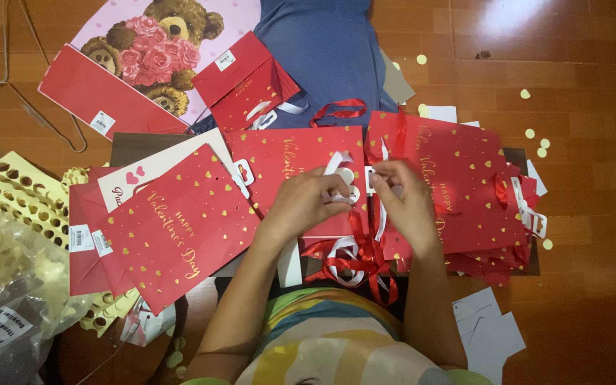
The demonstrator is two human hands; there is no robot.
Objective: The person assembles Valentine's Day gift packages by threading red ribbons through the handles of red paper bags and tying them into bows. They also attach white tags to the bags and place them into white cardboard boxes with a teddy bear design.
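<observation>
Both hands: left hand (308, 199), right hand (402, 196) pinch white tag (346, 178) over red gift bag (286, 157).

— What is underfoot here?
— A floor (593, 299) of glossy reddish-brown tiles with thin dark seams.
— And the light?
— A bright glare (515, 14) sits on the tiles at the far right.
— Anything else on the floor?
— Small pale paper dots (534, 133) scattered at the right, and a thin cord (19, 93) looping at the far left.

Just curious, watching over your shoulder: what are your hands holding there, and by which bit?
Both hands, left and right, pinch the white ribbon handle of a red gift bag, at its tagged end.
</observation>
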